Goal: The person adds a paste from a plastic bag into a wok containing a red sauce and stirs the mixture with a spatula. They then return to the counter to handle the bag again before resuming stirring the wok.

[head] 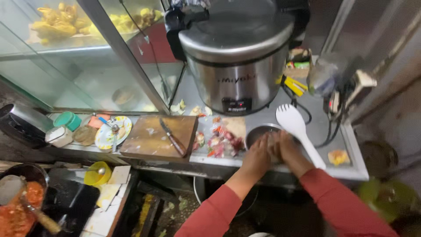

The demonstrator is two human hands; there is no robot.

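Small black rectangular label panel (236, 105) low on steel rice cooker (237, 57) front, green-and-yellow packets (298, 60) behind right

A small round metal bowl (259, 131) stands upright on the steel surface (351, 169), beside chopped red scraps (221, 142)

A steel counter (263, 120) is running across the middle of the scene, its near edge hanging over a dark, littered floor (169, 206). At far left a glass display case (87, 66) is standing on the counter, its metal frame slanting down toward the middle, with yellow fried food (57, 24) sitting on its upper shelf. To the right a grey wall (394, 79) is rising beside the counter's end. At near left a lower black surface (66, 202) is sitting below the counter. Soft, even light is falling over everything.
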